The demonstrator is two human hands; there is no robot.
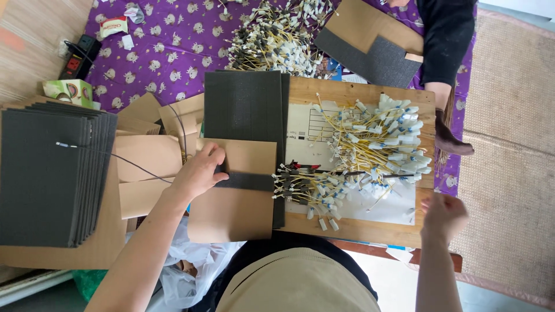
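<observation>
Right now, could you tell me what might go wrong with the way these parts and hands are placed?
1. The left hand pins the brown card sheet at one spot only, so it may pivot or slide toward the lap.
2. The yellow wire bundles lie heaped and crossed on the wooden board; picking one may drag others along.
3. The right hand hovers beyond the board's corner, steadying nothing.

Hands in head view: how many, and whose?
3. Left hand presses the foam strip on the cardboard sheet; right hand hovers past the wooden board; another person's hand, mostly cropped, at the top edge.
</observation>
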